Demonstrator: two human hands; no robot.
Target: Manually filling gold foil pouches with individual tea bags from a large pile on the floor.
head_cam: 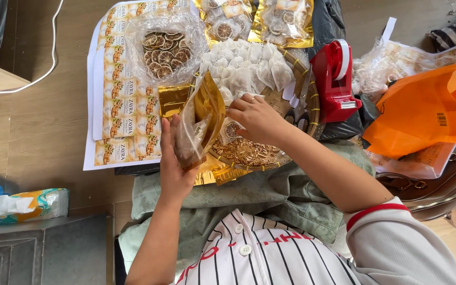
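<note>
The left hand (174, 168) is closed around the lower part of a gold-backed clear pouch (199, 124), holding it upright with its mouth open; what is inside is hard to make out through the glare. Just beside it, the right hand (257, 117) pinches a dried citrus slice (233, 129) between fingertips, close to the pouch's mouth. Under both hands sits a woven tray (302, 113), its near rim hidden by the forearms, holding loose dried bits and, beyond the right hand, a heap of white tea bags (246, 66). Past the left hand lies a clear bag of dried slices (164, 47) on sheets of printed labels (125, 100). Right of the right hand stands a red tape dispenser (336, 79), then an orange plastic bag (428, 108), cut off by the frame edge.
</note>
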